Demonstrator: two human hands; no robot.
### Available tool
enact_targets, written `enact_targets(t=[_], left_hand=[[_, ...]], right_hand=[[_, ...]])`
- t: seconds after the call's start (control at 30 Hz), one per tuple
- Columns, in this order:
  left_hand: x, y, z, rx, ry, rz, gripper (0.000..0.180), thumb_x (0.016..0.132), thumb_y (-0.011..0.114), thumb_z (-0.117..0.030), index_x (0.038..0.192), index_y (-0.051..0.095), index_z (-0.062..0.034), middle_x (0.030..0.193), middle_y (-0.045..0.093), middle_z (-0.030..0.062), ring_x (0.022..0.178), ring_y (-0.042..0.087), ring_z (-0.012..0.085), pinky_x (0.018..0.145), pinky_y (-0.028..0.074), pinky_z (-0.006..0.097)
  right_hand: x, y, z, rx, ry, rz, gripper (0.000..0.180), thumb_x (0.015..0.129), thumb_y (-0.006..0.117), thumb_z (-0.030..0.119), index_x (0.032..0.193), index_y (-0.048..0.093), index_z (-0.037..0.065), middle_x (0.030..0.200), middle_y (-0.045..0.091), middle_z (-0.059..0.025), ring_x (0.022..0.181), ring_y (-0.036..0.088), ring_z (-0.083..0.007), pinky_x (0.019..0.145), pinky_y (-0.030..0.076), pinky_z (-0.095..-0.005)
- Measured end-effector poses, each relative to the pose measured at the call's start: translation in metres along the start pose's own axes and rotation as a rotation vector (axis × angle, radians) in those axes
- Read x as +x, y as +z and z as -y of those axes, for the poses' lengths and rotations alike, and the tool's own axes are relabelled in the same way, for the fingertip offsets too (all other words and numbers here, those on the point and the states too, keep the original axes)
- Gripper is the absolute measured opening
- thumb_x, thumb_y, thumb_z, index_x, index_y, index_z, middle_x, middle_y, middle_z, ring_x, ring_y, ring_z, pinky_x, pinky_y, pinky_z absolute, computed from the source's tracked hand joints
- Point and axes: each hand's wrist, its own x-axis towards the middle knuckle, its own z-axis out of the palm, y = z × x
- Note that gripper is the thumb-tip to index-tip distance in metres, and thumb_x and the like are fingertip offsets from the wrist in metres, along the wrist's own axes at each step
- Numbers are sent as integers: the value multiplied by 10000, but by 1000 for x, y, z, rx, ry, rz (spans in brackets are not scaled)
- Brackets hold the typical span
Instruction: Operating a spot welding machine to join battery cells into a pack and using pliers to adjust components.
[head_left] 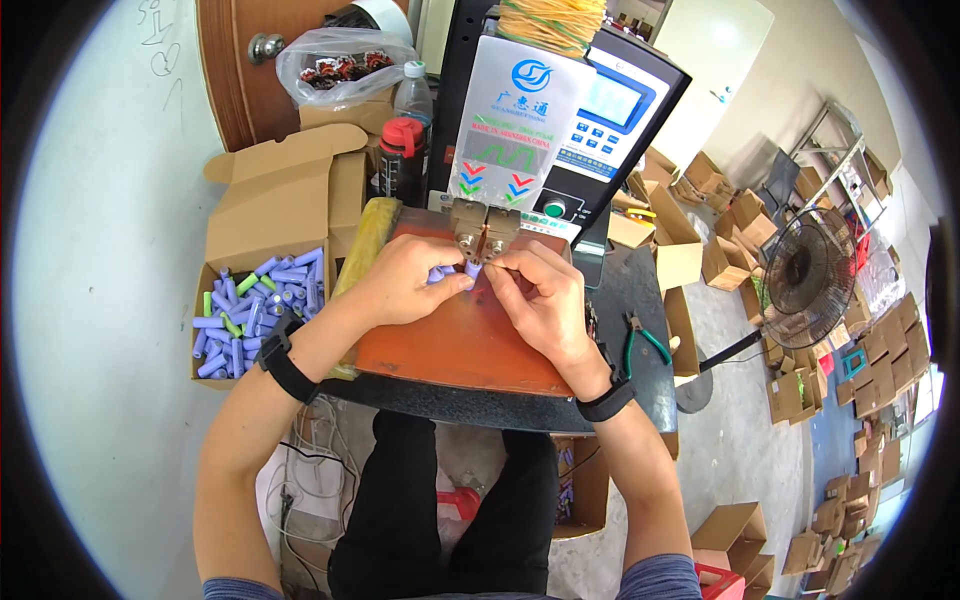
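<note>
Under the two metal electrodes [484, 232] of a spot welder [515, 120], both hands meet above an orange-brown work mat [450, 345]. My left hand [405, 278] is closed around purple cylindrical battery cells [473, 269], one standing out beyond the fingertips right below the electrodes. More purple shows between its fingers; how many cells it holds is hidden. My right hand [540, 300] is closed in a pinch beside the same cell, thumb and forefinger together. What it pinches, if anything, is too small to make out. Both wrists wear black bands.
At the left, an open cardboard box [270, 215] holds many purple and several green cells. A red-capped bottle [402, 155] and a yellow roll [368, 250] stand near the machine. Green-handled pliers [643, 343] lie on the black table's right side. A fan [808, 275] stands farther right.
</note>
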Motion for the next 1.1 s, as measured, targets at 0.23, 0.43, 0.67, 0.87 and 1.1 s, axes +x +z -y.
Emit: enact_targets(t=[0.23, 0.43, 0.67, 0.87, 1.1], left_hand=[[-1, -3, -3, 20, -15, 13, 171, 813, 666, -195, 842, 646, -27, 737, 621, 174, 684, 589, 366, 610, 446, 414], [1, -5, -12, 22, -81, 38, 169, 810, 668, -179, 873, 645, -24, 746, 623, 167, 680, 591, 347, 612, 449, 391], [-1, -2, -1, 19, 31, 21, 197, 809, 679, -195, 893, 633, -23, 743, 610, 156, 687, 574, 341, 621, 443, 398], [0, 1, 3, 68, 121, -83, 189, 798, 697, -212, 876, 664, -43, 781, 631, 126, 760, 582, 315, 672, 451, 395], [-3, -8, -2, 40, -10, 13, 163, 793, 723, -133, 916, 683, -34, 903, 641, 105, 848, 611, 227, 772, 461, 329]], right_hand=[[-1, 0, 1, 10, 6, 14, 63, 763, 697, 44, 816, 672, 25, 696, 608, -84, 584, 593, -234, 528, 466, -318], [1, -3, 0, -16, -24, 4, 71, 765, 693, 49, 834, 676, 50, 727, 614, -80, 579, 603, -237, 524, 473, -321], [1, -4, 2, 26, -66, -8, 80, 744, 695, 39, 815, 665, 59, 764, 619, -77, 624, 614, -265, 562, 495, -331], [1, -4, 0, 57, -75, -1, 103, 722, 674, 2, 807, 651, 56, 764, 615, -74, 664, 624, -266, 585, 501, -338], [-2, -6, -3, 56, 79, -169, 73, 721, 639, -7, 722, 584, 40, 697, 562, -69, 567, 551, -195, 517, 440, -291]])
